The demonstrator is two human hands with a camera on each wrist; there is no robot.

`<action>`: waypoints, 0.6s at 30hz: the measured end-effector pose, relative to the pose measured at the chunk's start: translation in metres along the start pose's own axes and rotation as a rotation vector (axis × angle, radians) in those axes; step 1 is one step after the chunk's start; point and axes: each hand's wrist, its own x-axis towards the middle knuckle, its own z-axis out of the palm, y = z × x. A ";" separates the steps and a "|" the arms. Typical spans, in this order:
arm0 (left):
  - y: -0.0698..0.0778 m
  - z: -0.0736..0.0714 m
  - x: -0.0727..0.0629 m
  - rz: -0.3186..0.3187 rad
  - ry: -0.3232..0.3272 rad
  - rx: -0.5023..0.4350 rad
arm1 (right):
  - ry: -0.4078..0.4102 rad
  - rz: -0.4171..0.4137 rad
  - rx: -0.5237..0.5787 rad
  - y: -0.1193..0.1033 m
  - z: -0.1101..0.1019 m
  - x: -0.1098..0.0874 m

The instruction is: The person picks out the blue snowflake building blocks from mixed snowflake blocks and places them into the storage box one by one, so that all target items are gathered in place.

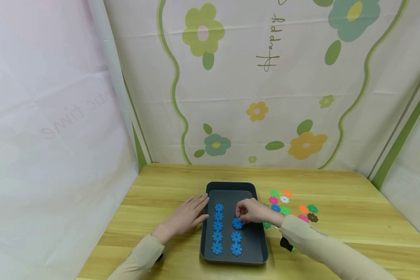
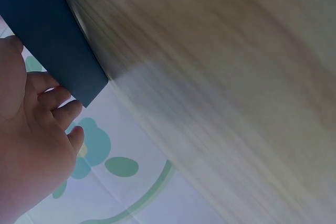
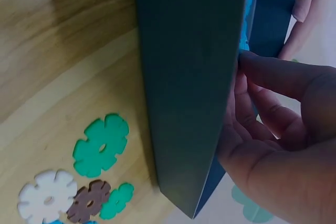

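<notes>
A dark grey rectangular tray (image 1: pixel 231 198) holds two columns of blue notched plastic discs, flower-shaped building pieces. The left column has several discs (image 1: pixel 217 226); the right one has two (image 1: pixel 236 243) plus a blue disc (image 1: pixel 237 223) above them. My right hand (image 1: pixel 252 211) reaches over the tray's right wall and pinches that upper disc by its far edge with thumb and fingers. In the right wrist view the tray wall hides most of the disc. My left hand (image 1: pixel 185 217) lies along the left side, fairly straight fingers (image 2: pixel 65 113) touching the tray wall.
Loose flower discs in green (image 1: pixel 313 209), orange (image 1: pixel 287 193), white (image 1: pixel 284 199), pink (image 1: pixel 273 200) and brown (image 1: pixel 312 217) lie on the wooden table (image 1: pixel 171 179) right of the tray, under and beyond the right forearm. A flower-printed curtain (image 1: pixel 231 85) hangs behind the table.
</notes>
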 end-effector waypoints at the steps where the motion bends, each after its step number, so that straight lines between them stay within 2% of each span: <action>1: 0.000 0.000 0.000 0.000 0.000 -0.001 | -0.006 -0.003 0.003 0.000 0.001 0.000; 18: -0.002 0.002 0.001 0.005 -0.002 0.019 | -0.036 0.006 0.013 -0.003 0.005 0.001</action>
